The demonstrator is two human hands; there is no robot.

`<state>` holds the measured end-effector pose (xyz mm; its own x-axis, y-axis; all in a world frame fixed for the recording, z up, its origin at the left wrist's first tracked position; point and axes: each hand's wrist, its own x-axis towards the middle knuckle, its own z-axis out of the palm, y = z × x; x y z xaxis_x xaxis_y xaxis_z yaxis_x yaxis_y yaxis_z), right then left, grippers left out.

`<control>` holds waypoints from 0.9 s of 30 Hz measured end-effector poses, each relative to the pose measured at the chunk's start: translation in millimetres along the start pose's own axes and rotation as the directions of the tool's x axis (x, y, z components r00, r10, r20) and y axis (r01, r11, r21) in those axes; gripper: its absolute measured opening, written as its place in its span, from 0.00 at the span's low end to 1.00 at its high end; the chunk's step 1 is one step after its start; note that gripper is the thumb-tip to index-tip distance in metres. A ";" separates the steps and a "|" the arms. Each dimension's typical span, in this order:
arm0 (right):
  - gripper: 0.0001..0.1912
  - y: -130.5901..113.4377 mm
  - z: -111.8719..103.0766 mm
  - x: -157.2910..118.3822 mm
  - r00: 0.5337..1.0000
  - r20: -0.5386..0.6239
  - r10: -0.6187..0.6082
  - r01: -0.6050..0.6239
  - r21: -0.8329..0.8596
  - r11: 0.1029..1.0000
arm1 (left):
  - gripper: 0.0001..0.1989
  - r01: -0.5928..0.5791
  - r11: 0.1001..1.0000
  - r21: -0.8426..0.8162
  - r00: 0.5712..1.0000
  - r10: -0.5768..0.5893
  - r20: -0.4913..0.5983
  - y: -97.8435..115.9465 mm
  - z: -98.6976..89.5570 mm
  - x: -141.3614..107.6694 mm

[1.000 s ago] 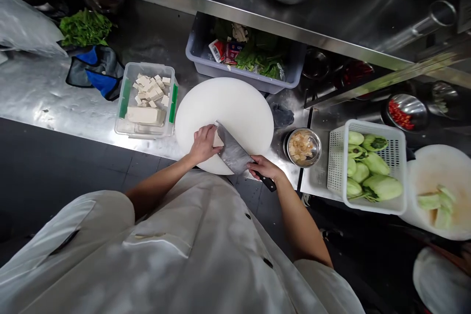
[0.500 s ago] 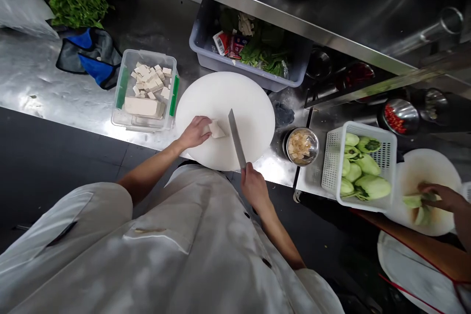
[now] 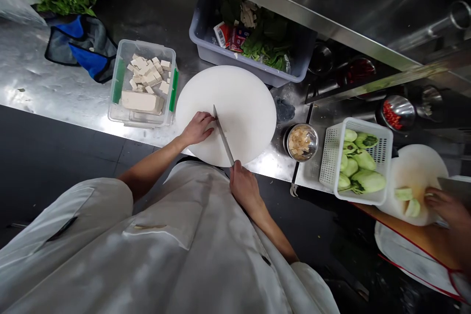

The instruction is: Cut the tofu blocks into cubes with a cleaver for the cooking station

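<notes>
My right hand (image 3: 245, 185) is closed round the handle of a knife (image 3: 223, 136). Its blade slants up and left across a round white cutting board (image 3: 246, 103), with the tip by my left fingers. My left hand (image 3: 198, 129) rests on the board's left side, fingers curled and pressed down where a white piece of tofu lay; hand and blade now mostly hide that piece. Left of the board stands a clear plastic container (image 3: 115, 115) with green clips. In it are loose tofu cubes (image 3: 149, 74) and an uncut tofu block (image 3: 142, 102).
Behind the board sits a grey-blue bin (image 3: 253, 66) with greens and wrappers. A metal bowl of pale pieces (image 3: 302, 142) and a white basket (image 3: 382, 167) of green vegetables stand right. A co-worker's hand (image 3: 443, 203) is over another board (image 3: 423, 162). A metal shelf (image 3: 301, 14) overhangs.
My right hand has brought the knife left, its blade now against my left fingers. The tofu piece is now mostly hidden. The co-worker's hand has moved off the cut vegetable pieces.
</notes>
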<state>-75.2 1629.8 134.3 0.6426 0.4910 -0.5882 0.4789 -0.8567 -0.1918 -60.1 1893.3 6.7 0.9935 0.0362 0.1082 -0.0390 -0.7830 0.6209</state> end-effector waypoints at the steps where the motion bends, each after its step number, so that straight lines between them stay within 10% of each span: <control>1: 0.10 0.0 1.7 2.0 1.000 -0.004 0.002 -0.002 0.009 1.000 | 0.19 0.008 1.000 0.000 1.000 -0.008 0.009 0.0 0.0 0.1; 7: 0.11 5.7 9.4 10.5 1.000 -0.021 -0.005 0.006 0.047 0.999 | 0.17 -0.011 1.000 0.029 1.000 0.011 0.004 -1.3 2.2 0.3; 16: 0.17 32.4 14.6 0.7 0.932 -0.359 0.053 -0.013 0.111 0.994 | 0.18 0.064 0.998 -0.021 0.997 -0.065 -0.044 1.4 -0.3 2.1; 23: 0.16 63.5 32.8 7.7 0.954 -0.282 0.106 -0.010 0.323 0.946 | 0.23 -0.018 0.966 0.257 0.959 -0.057 0.278 38.0 -2.0 45.8; 27: 0.15 81.8 45.1 3.5 0.965 -0.213 0.151 -0.022 0.510 0.860 | 0.18 0.021 0.950 0.310 0.955 -0.111 0.275 46.6 6.6 65.8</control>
<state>-60.8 1554.3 81.1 0.8202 0.3783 -0.4292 0.0930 -0.8284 -0.5524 4.2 1855.1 37.7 0.9827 -0.0493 -0.1785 0.0168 -0.9361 0.3513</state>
